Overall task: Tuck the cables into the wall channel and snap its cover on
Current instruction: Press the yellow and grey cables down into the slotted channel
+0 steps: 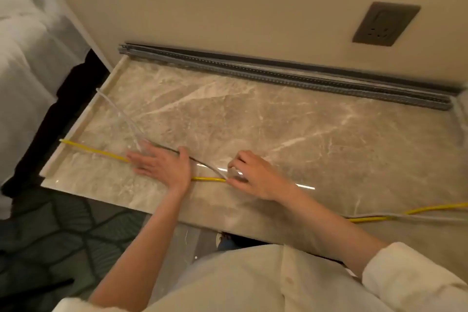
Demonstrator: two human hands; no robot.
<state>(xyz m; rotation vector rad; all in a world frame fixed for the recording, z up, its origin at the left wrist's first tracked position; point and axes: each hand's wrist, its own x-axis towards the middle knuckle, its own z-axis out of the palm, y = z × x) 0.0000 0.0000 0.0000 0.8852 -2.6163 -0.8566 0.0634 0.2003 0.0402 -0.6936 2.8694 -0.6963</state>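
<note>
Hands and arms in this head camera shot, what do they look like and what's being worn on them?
Both hands, the left hand and the right hand, are bare, with no gloves, rings or watch visible. The forearms are uncovered. Cream-white shirt sleeves are rolled up near the elbows, matching the loose shirt below.

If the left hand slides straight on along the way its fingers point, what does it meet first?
Probably the yellow cable, running from under the left hand toward the marble top's raised left edge. Otherwise the way looks free until that edge.
</note>
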